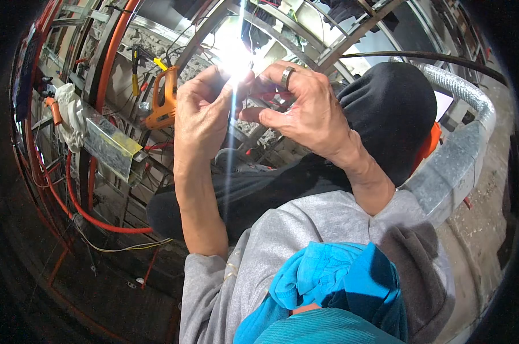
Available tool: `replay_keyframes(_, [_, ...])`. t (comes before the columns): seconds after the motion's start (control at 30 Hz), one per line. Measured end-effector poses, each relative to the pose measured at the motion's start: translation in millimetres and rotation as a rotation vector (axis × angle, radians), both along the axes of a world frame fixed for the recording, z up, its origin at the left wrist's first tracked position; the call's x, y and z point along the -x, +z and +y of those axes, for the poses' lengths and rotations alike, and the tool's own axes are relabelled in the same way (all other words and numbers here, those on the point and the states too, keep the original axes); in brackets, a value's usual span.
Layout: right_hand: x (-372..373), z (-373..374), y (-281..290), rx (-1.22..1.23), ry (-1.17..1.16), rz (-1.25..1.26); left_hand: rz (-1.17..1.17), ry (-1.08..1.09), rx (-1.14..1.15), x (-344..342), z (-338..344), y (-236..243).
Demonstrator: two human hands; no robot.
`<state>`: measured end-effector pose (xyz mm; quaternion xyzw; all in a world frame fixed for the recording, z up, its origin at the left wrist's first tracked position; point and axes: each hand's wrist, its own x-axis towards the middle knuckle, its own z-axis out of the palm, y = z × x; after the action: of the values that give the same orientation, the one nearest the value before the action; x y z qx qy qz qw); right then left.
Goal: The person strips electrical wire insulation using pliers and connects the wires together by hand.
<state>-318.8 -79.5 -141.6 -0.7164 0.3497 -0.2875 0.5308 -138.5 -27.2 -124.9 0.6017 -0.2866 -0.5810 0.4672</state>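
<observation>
Both hands are raised together in front of me, right under a glaring white light [236, 50]. My left hand [201, 106] is closed, its thumb and fingers pinched at the glare; whatever they hold is washed out. My right hand [305, 106], with a ring on one finger, curls in from the right. Its forefinger meets the left fingertips, while its thumb sits lower and apart. A thin wire [251, 31] runs upward from the fingertips. Something red [277, 98] shows behind the right fingers, partly hidden.
Left of my hands are an orange pistol-grip power tool [169, 94], a yellow-and-black handled tool [135, 71] and a pale cloth [70, 117]. Red flexible conduit [93, 221] loops below metal framing [296, 26]. A silver duct [448, 166] lies right of my bent knee [391, 103].
</observation>
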Motion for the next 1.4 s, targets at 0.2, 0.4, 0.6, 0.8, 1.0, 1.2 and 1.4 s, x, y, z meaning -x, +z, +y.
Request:
replay_keyframes(0.2, [3, 6, -2, 0.187, -0.014, 0.121, -0.035, 0.007, 0.004, -2, 5, 1])
replay_keyframes(0.4, [1, 8, -9, 0.453, -0.041, 0.047, 0.029, -0.002, -0.005, -4, 6, 4])
replay_keyframes(0.6, [-10, 14, -20, 0.413, -0.11, 0.13, 0.049, 0.043, 0.013, -5, 12, -15])
replay_keyframes(0.8, [1, 4, -10, -0.145, 0.04, 0.166, -0.047, 0.068, 0.019, -8, 15, -10])
replay_keyframes(1.0, [-5, -8, -12, -0.708, 0.121, 0.066, -0.098, 0.044, 0.06, -9, 17, -14])
replay_keyframes(1.2, [1, -8, -51, -0.65, 0.202, 0.051, -0.128, 0.04, 0.066, -6, 19, -15])
replay_keyframes(1.4, [-6, -2, -44, -0.753, 0.129, -0.045, -0.15, 0.033, 0.043, -8, 21, -16])
